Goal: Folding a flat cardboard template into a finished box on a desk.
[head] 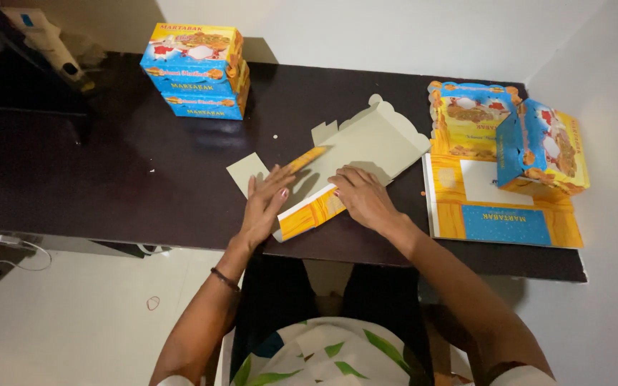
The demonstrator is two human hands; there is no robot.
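Half-folded cardboard box blank (352, 154), grey inside up, orange sides, on dark table

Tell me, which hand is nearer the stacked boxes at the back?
Left. The left hand lies on the box blank, below and right of the stacked boxes; the right hand rests farther right.

Left of the left hand (265, 207) the dark worktop (130, 179) lies bare, giving open passage out to its far left edge. Ahead of that hand and to its left, two stacked closed boxes (198, 70) stand well apart. Between and just ahead of both hands the half-folded carton (355, 154) rises, its raised flap blocking a straight reach forward. Right of the right hand (363, 196), flat printed sheets (502, 214) and two part-built boxes (509, 129) fill the worktop to the wall
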